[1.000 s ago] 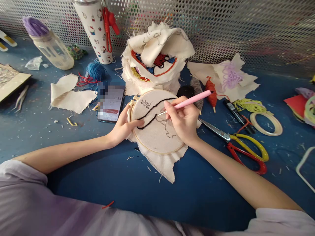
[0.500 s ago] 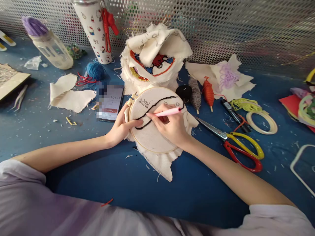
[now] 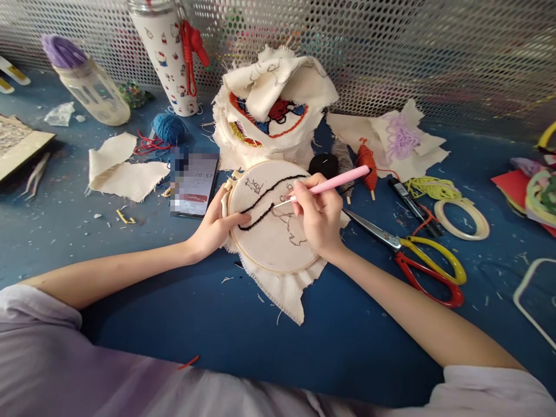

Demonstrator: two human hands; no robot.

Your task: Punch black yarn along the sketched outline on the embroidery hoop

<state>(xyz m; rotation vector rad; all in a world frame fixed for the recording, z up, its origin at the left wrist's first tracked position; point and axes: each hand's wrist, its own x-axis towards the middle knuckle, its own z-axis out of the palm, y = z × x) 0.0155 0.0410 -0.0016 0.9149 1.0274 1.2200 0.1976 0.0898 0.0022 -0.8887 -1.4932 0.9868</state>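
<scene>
Nearest to the camera, the cut edge of the cloth (image 3: 284,289) hangs out of the embroidery hoop (image 3: 271,217) onto the blue table (image 3: 269,341). The hoop lies flat at table centre, w/ a black stitched line (image 3: 271,194) crossing it from lower left to upper right.

Left hand (image 3: 215,226) grips the hoop's left rim, thumb lying on the fabric, fingers curled under the edge. Right hand (image 3: 319,214) is closed like a pen grip around the pink punch needle (image 3: 330,184).

Step in hand, as I judge: punching along the drawn outline, approx. at the end of the black line. The next move calls for a steady hoop and a small shift of the tip along the line, w/o pulling the yarn out.

The needle's long axis runs lower left to upper right; metal tip points down-left into the fabric, pink end points toward the yarn spools (image 3: 347,162). Beyond: scissors (image 3: 417,255) to the right, phone (image 3: 193,185) to the left.
</scene>
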